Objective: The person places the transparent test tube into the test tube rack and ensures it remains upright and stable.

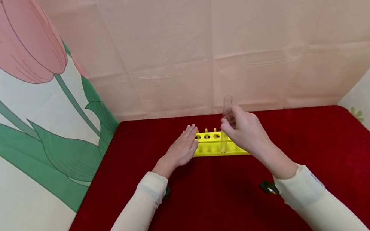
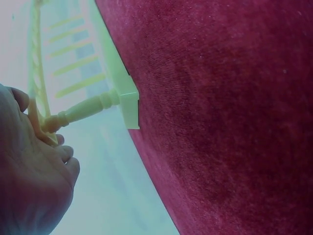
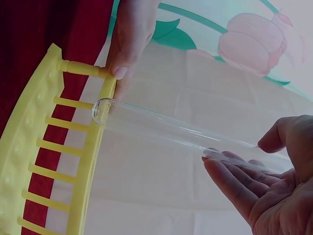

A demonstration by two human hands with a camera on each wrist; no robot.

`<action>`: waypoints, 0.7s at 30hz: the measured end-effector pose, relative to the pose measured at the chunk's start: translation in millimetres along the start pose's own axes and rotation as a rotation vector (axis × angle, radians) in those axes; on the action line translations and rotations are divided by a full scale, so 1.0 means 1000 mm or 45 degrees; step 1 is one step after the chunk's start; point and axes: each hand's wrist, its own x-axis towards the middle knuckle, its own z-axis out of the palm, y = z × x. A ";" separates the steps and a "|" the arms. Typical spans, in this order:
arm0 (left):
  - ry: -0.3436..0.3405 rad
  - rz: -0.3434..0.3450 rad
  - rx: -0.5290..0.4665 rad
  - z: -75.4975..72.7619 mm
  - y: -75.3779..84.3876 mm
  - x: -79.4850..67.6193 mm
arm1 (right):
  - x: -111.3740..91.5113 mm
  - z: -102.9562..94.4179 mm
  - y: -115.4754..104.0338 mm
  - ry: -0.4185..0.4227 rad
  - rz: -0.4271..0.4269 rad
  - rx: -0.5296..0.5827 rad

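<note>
A clear glass test tube [image 1: 224,143] is pinched between the thumb and fingers of my right hand [image 1: 248,130], its open end up. In the right wrist view the tube [image 3: 151,120] has its rounded bottom right at the upper plate of a yellow test tube rack [image 3: 93,161]. My left hand [image 1: 181,146] rests against the left end of the rack [image 1: 209,150], fingers straight and thumb at the front edge. The left wrist view has this hand [image 2: 34,166] touching the end of the upper plate. Part of the rack's right end is hidden behind my right hand.
The rack stands on a table with a dark red velvety cloth [image 1: 214,199]. Thin pegs [image 1: 206,131] rise along its back. Behind the table hangs a pinkish curtain [image 1: 165,57], and a tulip-printed sheet [image 1: 56,144] covers the left side.
</note>
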 end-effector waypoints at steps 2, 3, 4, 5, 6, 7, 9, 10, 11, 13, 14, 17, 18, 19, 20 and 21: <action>0.003 0.000 0.001 0.000 0.000 0.000 | 0.002 0.001 -0.001 0.001 0.001 0.008; 0.006 0.001 0.002 0.000 0.000 0.000 | 0.003 0.001 -0.001 0.002 0.000 0.010; 0.007 0.003 0.004 0.000 0.000 0.000 | 0.003 0.001 -0.001 0.002 -0.001 0.013; 0.007 0.003 0.006 0.000 0.000 0.000 | 0.004 0.002 -0.001 0.003 -0.006 0.015; 0.007 0.003 0.007 0.000 0.000 0.000 | 0.005 0.002 -0.001 0.004 -0.010 0.017; 0.008 0.004 0.010 0.000 0.000 0.000 | 0.006 0.002 -0.001 0.003 -0.014 0.021; 0.010 0.006 0.017 0.001 0.000 0.000 | 0.007 0.003 -0.001 0.008 -0.021 0.026; 0.011 0.006 0.022 0.001 0.000 0.001 | 0.008 0.003 -0.001 0.010 -0.023 0.030; 0.013 0.006 0.026 0.001 0.000 0.001 | 0.009 0.004 -0.001 0.013 -0.025 0.033; 0.015 0.005 0.035 0.001 -0.001 0.001 | 0.011 0.004 -0.001 0.022 -0.032 0.035; 0.015 0.001 0.037 0.001 -0.001 0.001 | 0.011 0.005 0.000 0.025 -0.033 0.035; 0.018 -0.001 0.034 0.001 -0.001 0.001 | 0.013 0.007 -0.001 0.036 -0.049 0.036; 0.018 -0.003 0.032 0.001 0.000 0.001 | 0.014 0.007 -0.001 0.040 -0.056 0.036; 0.017 -0.004 0.029 0.001 0.000 0.001 | 0.014 0.008 -0.001 0.042 -0.062 0.039; 0.017 -0.006 0.028 0.001 0.000 0.001 | 0.015 0.009 -0.001 0.044 -0.068 0.043; 0.017 -0.005 0.025 0.001 0.000 0.000 | 0.015 0.010 -0.002 0.046 -0.075 0.047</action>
